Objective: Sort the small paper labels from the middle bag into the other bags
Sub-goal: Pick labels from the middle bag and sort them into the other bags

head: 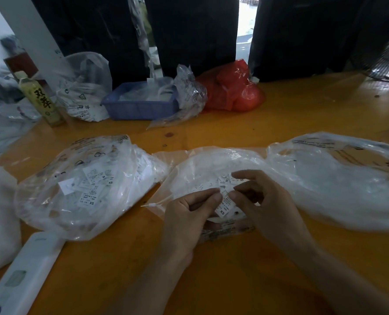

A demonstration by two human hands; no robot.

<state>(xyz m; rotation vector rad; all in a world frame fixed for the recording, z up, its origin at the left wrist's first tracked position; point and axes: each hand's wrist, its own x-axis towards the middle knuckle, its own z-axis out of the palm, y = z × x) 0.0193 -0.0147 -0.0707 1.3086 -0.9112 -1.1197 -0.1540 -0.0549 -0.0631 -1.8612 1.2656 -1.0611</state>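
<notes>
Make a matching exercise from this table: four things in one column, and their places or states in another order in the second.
Things:
1. red bag
2. blue basket
3. bottle
4. XS label

Places or states:
A. far left, standing upright
B. pinched between both hands
C. at the back, right of the basket
D. at the back, holding clear plastic

Pairs: 1-C, 2-D, 3-A, 4-B

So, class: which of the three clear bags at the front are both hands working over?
The middle bag; the left bag and right bag lie untouched beside it.
</notes>
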